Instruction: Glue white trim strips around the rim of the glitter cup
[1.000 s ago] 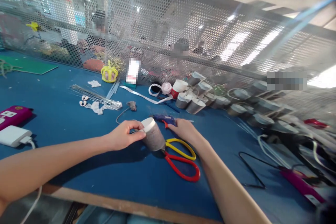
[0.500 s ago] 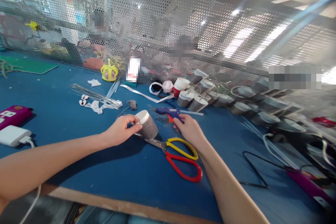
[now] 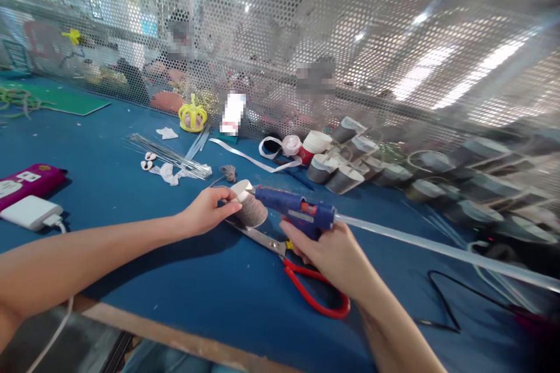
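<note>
A small cup (image 3: 254,211), white at the rim and wrapped in grey-brown yarn, is tilted in the fingers of my left hand (image 3: 214,208). My right hand (image 3: 330,247) is wrapped round the handle of a blue glue gun (image 3: 291,207). A long clear glue stick (image 3: 420,242) sticks out of its back end. The gun's nozzle is at the cup's white rim; I cannot tell whether it touches. Scissors (image 3: 312,288) with a red and a yellow handle lie under the cup and my right hand. A small bundle of grey yarn (image 3: 228,173) rests behind the cup.
Several yarn-wrapped cups (image 3: 345,178) stand and lie at the back right. Metal wires (image 3: 168,154) and a white ribbon (image 3: 245,157) lie behind my left hand. A purple power strip (image 3: 39,183) and white charger (image 3: 32,213) sit left. Perforated mesh (image 3: 262,29) borders the table.
My right hand has lifted the glue gun off the table and brought its nozzle to the cup's rim. My left hand still holds the cup. The view has shifted slightly.
</note>
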The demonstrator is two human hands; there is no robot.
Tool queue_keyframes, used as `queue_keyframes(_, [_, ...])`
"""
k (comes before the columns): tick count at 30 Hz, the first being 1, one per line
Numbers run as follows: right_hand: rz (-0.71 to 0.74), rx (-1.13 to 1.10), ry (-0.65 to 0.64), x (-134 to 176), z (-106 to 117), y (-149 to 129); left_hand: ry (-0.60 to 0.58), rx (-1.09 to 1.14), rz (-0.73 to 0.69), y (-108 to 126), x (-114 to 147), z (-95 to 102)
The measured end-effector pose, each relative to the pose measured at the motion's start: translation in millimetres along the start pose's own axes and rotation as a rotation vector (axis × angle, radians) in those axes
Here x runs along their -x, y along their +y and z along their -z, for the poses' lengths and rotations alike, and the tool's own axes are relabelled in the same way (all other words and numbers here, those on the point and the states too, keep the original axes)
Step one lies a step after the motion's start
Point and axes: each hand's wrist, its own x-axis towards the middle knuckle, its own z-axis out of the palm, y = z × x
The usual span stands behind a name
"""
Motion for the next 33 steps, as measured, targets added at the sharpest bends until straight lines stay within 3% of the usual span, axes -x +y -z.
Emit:
queue_keyframes(9, [0.138, 0.226, 0.052, 2.8, 1.7, -13.2, 0.013, 0.043, 0.081, -3.0, -2.0, 0.3])
queue_keyframes(13, [0.183, 0.210, 0.108, 2.7, -1.0, -16.6, 0.020, 0.053, 0.093, -1.2, -2.8, -0.2])
queue_keyframes(33, [0.244, 0.240, 0.130, 2.9, -4.6, -9.7, 0.023, 0.020, 0.083, -1.5, -2.6, 0.5])
